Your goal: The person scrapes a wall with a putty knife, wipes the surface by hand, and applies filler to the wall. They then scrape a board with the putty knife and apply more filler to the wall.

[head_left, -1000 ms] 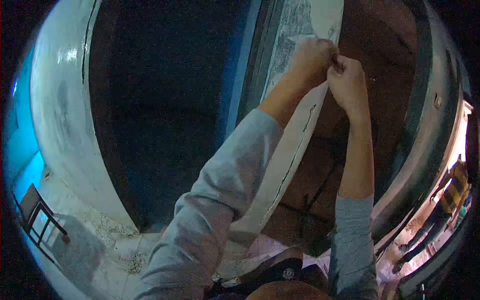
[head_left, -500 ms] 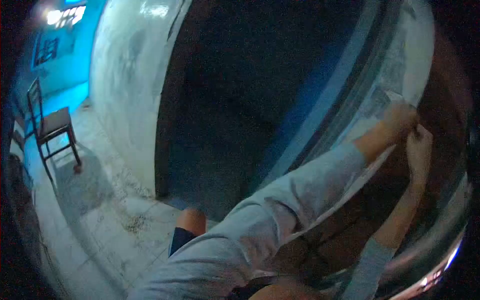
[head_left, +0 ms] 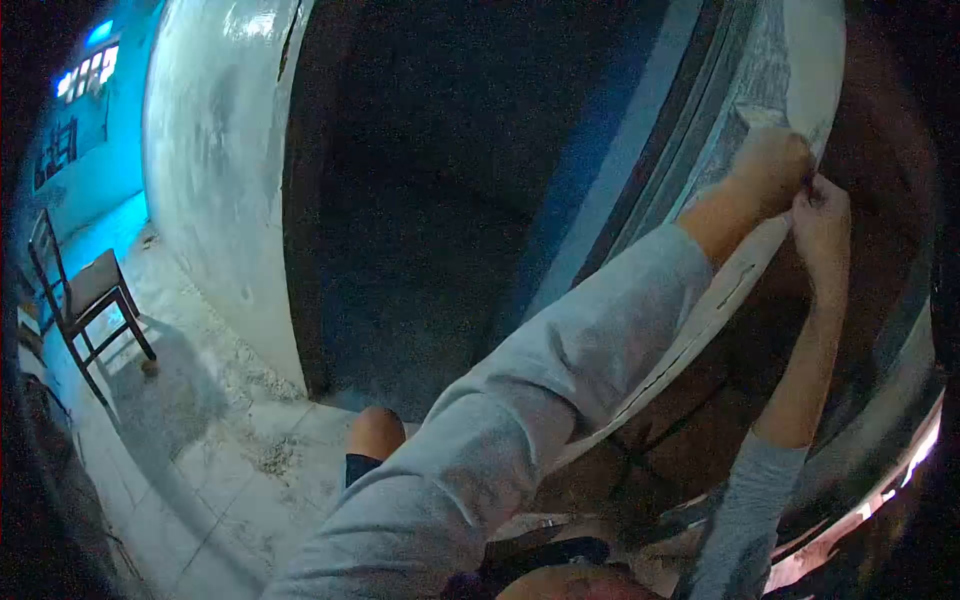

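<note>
My left hand (head_left: 772, 165), at the end of a long grey sleeve, is closed in a fist against a pale upright wall edge (head_left: 815, 60). A flat, light blade, like that of a scraper (head_left: 762, 116), sticks out above the fist and lies against the rough grey strip (head_left: 755, 75) beside that edge. My right hand (head_left: 822, 225) is closed just below and to the right. Its fingertips pinch at a small dark end beside the left fist, seemingly the scraper's handle. Most of the tool is hidden by the fingers.
A dark opening (head_left: 430, 200) lies left of the strip, bordered by a whitish wall (head_left: 215, 170). A chair (head_left: 95, 290) stands far left on the tiled floor (head_left: 220, 500), near crumbly debris (head_left: 270, 455). A bare knee (head_left: 377, 433) shows below.
Both hands and the blade appear higher and slightly further left in view. The camera has shifted too, so the chair sits lower and further left. Both hands stay closed.
</note>
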Motion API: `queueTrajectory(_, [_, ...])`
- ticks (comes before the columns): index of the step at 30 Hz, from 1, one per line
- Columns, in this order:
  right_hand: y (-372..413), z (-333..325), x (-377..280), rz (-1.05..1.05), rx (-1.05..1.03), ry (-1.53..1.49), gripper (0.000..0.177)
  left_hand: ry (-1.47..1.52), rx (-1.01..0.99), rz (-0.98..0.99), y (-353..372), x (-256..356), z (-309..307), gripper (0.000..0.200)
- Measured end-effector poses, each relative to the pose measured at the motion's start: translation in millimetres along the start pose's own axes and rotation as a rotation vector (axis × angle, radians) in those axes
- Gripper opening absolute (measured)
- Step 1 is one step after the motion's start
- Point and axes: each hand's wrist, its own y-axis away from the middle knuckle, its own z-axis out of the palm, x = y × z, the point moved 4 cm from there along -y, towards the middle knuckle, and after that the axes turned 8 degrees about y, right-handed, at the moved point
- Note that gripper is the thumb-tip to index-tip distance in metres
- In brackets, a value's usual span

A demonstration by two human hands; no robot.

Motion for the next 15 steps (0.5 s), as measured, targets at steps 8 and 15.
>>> queueTrajectory(8, [-6.6,-6.2,-23.6,0.076,0.043,-0.028,0.034,-0.077,-0.049,0.086,-19.8,-12.0,1.2,0.011])
queueTrajectory(15, [71.0,-4.0,-31.8,0.094,-0.137,-0.067,0.033,-0.013,-0.356,0.023,48.1,13.9,-23.1,0.016])
